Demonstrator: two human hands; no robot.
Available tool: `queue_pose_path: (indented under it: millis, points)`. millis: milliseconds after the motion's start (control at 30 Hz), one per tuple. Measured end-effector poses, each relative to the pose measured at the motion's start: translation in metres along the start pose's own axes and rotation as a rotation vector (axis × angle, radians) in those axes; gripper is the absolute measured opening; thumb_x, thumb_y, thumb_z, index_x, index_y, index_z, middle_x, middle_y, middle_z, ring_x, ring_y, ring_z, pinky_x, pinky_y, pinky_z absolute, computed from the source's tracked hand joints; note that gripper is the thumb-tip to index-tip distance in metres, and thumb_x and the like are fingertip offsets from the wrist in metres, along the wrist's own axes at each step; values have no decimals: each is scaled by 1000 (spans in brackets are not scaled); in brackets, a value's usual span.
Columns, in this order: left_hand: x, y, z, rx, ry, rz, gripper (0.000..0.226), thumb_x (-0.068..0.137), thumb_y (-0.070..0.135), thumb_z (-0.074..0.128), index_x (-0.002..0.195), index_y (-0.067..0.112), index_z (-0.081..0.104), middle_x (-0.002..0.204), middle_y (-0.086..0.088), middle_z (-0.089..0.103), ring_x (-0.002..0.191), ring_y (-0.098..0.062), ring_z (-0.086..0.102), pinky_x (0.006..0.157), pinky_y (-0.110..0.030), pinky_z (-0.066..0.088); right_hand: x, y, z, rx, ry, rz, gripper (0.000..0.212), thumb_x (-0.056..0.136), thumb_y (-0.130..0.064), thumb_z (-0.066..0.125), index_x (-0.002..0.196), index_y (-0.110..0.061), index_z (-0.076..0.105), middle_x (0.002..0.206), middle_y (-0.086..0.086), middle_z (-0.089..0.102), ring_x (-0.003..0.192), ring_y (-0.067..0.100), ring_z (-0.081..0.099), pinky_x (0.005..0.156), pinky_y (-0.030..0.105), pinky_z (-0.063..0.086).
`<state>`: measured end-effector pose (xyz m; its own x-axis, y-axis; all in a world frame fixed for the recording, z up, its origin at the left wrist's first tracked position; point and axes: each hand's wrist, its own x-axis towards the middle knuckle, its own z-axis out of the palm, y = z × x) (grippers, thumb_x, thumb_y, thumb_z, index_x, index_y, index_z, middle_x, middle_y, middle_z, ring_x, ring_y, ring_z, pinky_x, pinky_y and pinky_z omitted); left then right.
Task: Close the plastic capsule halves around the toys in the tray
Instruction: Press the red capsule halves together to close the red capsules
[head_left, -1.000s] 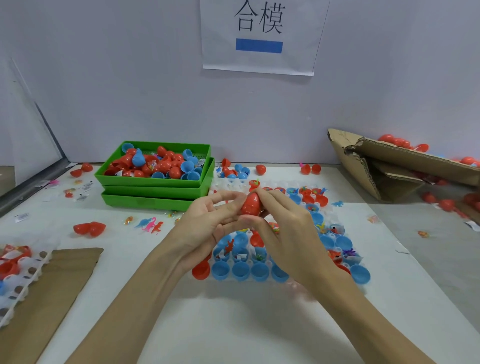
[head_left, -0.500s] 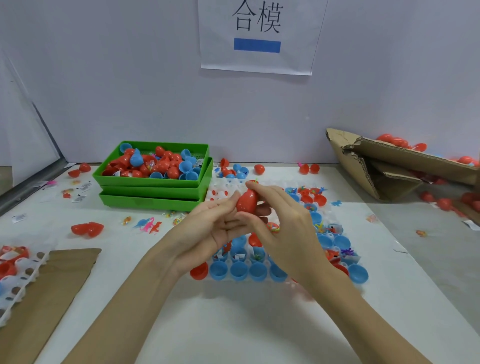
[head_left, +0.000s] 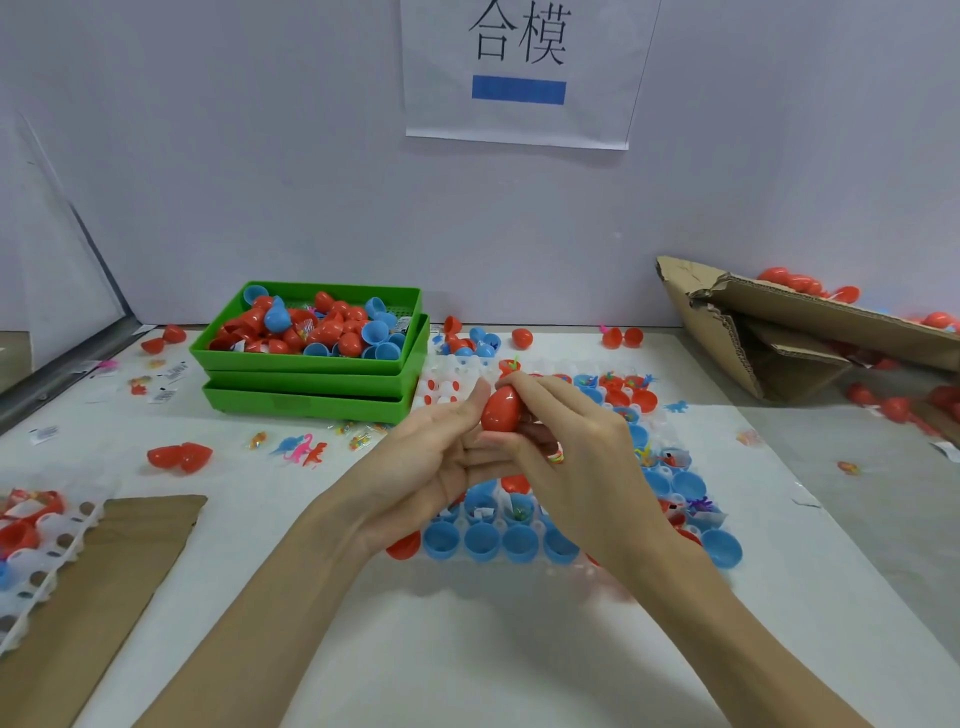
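Note:
A red egg-shaped capsule (head_left: 501, 409) stands upright above the table, held between both hands. My right hand (head_left: 576, 457) curls its fingers round the capsule's top and right side. My left hand (head_left: 431, 457) presses the capsule from the left with fairly straight fingers and thumb. Below the hands lies a white holed tray (head_left: 447, 387) with several blue capsule halves (head_left: 480, 540) and red halves (head_left: 644, 400) seated in it, some with small toys inside. Part of the tray is hidden by my hands.
Stacked green bins (head_left: 311, 384) full of red and blue halves stand at the back left. Loose toys (head_left: 304, 447) and a red capsule pair (head_left: 179, 457) lie to the left. A torn cardboard box (head_left: 769, 332) sits at the right, brown cardboard (head_left: 93, 582) at the front left.
Both hands have lifted the red capsule a little and turned it more upright. The left fingers have straightened along its side.

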<state>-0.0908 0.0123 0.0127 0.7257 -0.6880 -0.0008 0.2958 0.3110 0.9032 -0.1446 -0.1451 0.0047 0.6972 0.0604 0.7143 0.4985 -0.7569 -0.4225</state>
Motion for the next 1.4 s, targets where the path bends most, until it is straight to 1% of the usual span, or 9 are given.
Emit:
queue_pose_path:
  millis: [133, 433, 633, 833, 967, 1067, 1200, 1300, 1400]
  points:
    - [0, -2, 2, 100, 47, 22, 50, 106, 45, 49, 107, 7, 81, 111, -23, 76, 112, -33, 74, 93, -35, 60, 1, 7, -1, -84, -19, -8, 32, 90, -15, 76, 119, -2, 68, 102, 6, 71, 86, 23, 67, 79, 31, 59]
    - [1, 0, -9, 233, 206, 159, 28, 83, 31, 80, 101, 10, 80, 109, -19, 78, 101, -30, 77, 88, -30, 61, 1, 7, -2, -115, -25, -5, 60, 90, -51, 61, 130, -6, 66, 111, 3, 71, 92, 14, 67, 87, 29, 57]
    - [4, -3, -2, -12, 141, 125, 55, 93, 35, 67, 120, -12, 65, 117, -28, 73, 106, -26, 76, 84, -27, 60, -1, 3, 3, 5, 40, 9, 50, 92, -41, 63, 128, -6, 67, 107, 3, 74, 87, 12, 68, 87, 19, 54]
    - [8, -11, 3, -81, 168, 173, 44, 94, 29, 64, 118, -8, 67, 107, -20, 76, 98, -23, 76, 87, -29, 62, 0, 8, 3, 11, 10, 5, 44, 94, -35, 61, 123, -2, 67, 98, 9, 74, 82, 28, 70, 75, 41, 60]
    - [9, -14, 4, -53, 205, 203, 33, 93, 30, 66, 104, 1, 77, 103, -19, 77, 93, -21, 77, 81, -25, 61, 0, 11, 6, -12, 47, -29, 45, 97, -39, 57, 120, -2, 68, 98, 10, 74, 82, 26, 70, 79, 34, 60]
    - [8, -13, 3, 237, 289, 285, 31, 97, 39, 65, 98, 13, 81, 100, -17, 78, 92, -27, 78, 80, -26, 61, 0, 13, 6, -57, 49, -3, 48, 96, -49, 53, 120, -9, 69, 99, 2, 75, 82, 15, 69, 82, 23, 57]
    - [5, -12, -7, 813, 428, 482, 39, 92, 57, 60, 97, 22, 79, 76, 6, 76, 67, -12, 72, 68, -19, 57, 0, 20, 6, -116, -62, 83, 57, 94, -56, 52, 135, -19, 64, 106, -8, 67, 83, -2, 59, 83, 9, 50]
    - [7, -11, -6, 785, 511, 533, 49, 95, 61, 48, 101, 21, 75, 76, 4, 74, 62, -9, 67, 60, -18, 54, 3, 23, 5, -31, -84, 186, 54, 96, -43, 63, 146, -23, 54, 108, -11, 59, 92, -5, 56, 82, 2, 43]
    - [7, -8, -12, 722, 587, 558, 51, 101, 55, 41, 93, 18, 75, 73, 0, 72, 60, -12, 64, 57, -19, 52, 15, 24, -8, 322, -12, 463, 48, 95, -30, 70, 142, -28, 56, 102, -15, 70, 96, 0, 68, 78, 10, 53]
